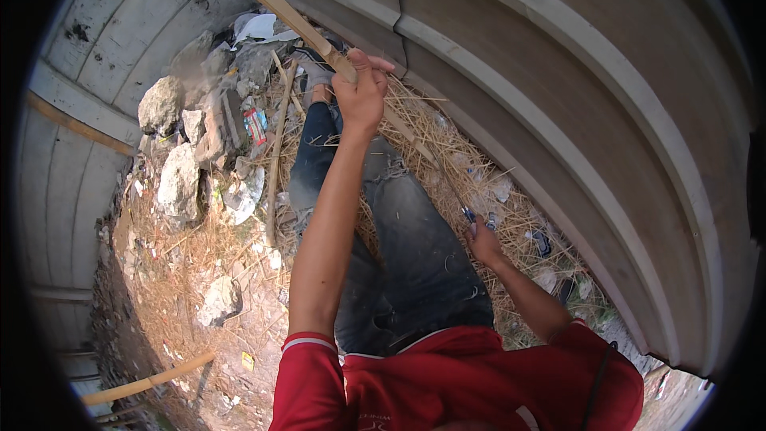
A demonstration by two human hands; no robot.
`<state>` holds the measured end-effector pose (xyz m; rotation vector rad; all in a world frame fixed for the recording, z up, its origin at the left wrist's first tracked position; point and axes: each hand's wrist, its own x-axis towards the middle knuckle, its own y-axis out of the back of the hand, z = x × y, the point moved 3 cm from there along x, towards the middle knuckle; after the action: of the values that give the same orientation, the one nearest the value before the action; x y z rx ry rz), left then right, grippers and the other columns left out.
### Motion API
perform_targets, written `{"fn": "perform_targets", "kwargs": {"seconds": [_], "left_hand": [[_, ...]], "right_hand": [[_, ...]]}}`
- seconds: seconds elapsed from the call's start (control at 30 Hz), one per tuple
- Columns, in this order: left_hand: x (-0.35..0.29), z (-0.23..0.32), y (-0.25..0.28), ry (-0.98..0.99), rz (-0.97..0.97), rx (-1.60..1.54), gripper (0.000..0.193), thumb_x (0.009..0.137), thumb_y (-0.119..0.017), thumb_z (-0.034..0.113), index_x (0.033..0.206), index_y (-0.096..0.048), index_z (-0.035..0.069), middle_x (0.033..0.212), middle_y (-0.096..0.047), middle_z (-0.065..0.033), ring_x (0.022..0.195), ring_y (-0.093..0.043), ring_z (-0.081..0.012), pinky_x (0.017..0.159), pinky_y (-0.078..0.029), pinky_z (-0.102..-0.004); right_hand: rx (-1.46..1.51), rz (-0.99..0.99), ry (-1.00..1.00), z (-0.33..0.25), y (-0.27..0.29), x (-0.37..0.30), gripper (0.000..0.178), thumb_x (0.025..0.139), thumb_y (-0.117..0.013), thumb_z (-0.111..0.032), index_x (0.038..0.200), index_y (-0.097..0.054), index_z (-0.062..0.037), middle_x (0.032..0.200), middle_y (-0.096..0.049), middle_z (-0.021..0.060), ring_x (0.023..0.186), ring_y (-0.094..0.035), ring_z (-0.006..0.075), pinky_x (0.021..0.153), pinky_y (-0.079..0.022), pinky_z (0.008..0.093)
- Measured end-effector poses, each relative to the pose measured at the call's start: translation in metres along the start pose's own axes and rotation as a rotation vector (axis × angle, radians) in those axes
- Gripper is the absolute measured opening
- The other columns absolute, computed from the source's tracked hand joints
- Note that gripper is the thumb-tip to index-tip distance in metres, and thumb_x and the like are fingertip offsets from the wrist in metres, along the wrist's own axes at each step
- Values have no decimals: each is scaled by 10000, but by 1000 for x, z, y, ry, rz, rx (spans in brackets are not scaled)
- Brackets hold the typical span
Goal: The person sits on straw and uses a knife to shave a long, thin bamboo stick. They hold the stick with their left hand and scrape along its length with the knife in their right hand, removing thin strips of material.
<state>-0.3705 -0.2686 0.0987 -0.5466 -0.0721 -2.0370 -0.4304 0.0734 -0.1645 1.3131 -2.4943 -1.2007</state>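
Note:
My left hand (361,97) is closed round a long, thin wooden strip (275,4). The strip slants from the upper left down past my legs, its lower end over the straw. To the right of my knees, my right hand (483,244) grips a hand saw (467,212) by its blue and grey handle. A thin, dark blade runs from the handle up to the lower part of the strip. Whether the teeth touch the wood is too small to tell.
Corrugated metal sheeting (558,80) rises close on the right. Straw (471,168) covers the ground beside it. Rocks (179,182) and litter lie to the left, with a thin stick (279,152) between them and my legs. A pale panelled wall (120,32) stands behind the rocks.

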Motion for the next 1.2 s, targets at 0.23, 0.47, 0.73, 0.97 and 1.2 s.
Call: {"fn": "perform_targets", "kwargs": {"seconds": [0.23, 0.47, 0.73, 0.97, 1.2], "left_hand": [[2, 2, 10, -23, 21, 50, 777, 1068, -380, 616, 769, -667, -41, 508, -414, 45, 453, -368, -55, 445, -262, -267], [3, -3, 8, 7, 4, 35, 781, 1069, -371, 617, 760, -670, -35, 497, -408, 48, 453, -377, -54, 447, -273, -261], [1, -2, 22, -24, 7, 48, 774, 1075, -364, 608, 767, -677, -30, 497, -421, 45, 455, -388, -54, 449, -281, -256], [-2, 5, 20, -148, -2, -255, 664, 1100, -355, 541, 886, -651, -14, 566, -437, 21, 530, -387, -65, 518, -289, -238], [-15, 29, -10, -234, 270, -38, 491, 1101, -453, 454, 868, -575, 40, 640, -510, 0, 576, -444, -68, 543, -346, -241]], "right_hand": [[131, -67, 68, -88, 32, -1, 266, 977, -614, -200, 1124, -517, 1, 892, -657, 276, 865, -665, 469, 756, -512, 501], [-123, -18, 4, 54, -21, -2, 308, 984, -605, -213, 1167, -533, 24, 926, -680, 274, 879, -689, 435, 759, -530, 499], [547, -312, -426, -17, 39, 18, 408, 983, -626, -205, 1302, -537, 34, 837, -654, 148, 661, -638, 229, 591, -520, 364], [559, -27, -95, -124, 76, -11, 450, 987, -675, -223, 1293, -525, 70, 710, -595, 75, 448, -529, 143, 381, -416, 300], [623, -88, -24, -169, 101, -32, 301, 1002, -666, -203, 1165, -544, 18, 637, -549, 29, 405, -499, 109, 365, -400, 288]]}}
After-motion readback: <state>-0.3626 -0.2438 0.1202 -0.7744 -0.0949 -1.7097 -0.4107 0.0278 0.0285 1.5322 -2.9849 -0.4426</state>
